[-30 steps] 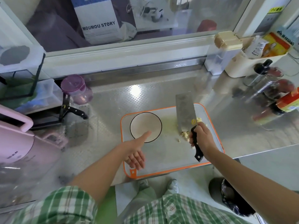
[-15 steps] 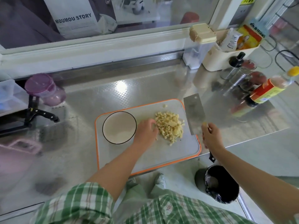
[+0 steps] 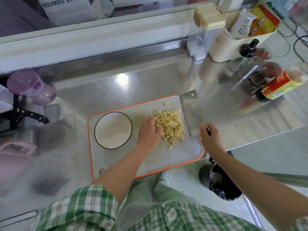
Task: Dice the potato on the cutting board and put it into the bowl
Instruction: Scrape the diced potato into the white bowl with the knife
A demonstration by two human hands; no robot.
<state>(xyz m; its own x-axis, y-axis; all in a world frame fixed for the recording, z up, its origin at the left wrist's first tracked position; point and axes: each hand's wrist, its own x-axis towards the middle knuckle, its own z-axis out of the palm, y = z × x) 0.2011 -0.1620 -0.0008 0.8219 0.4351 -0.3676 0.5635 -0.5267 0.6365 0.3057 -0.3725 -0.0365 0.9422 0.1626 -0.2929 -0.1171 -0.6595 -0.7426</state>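
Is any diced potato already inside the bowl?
No, the bowl is empty; the diced potato lies piled on the cutting board beside it.

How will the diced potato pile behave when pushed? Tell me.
The diced potato pile is loose small cubes, so it likely scatters; a stray cube lies apart. Possibly sticky: a bit seems to cling by the right hand.

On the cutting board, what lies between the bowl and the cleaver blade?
In the head view, the left hand lies right of the bowl, its fingers touching the diced potato pile, which lies next to the cleaver.
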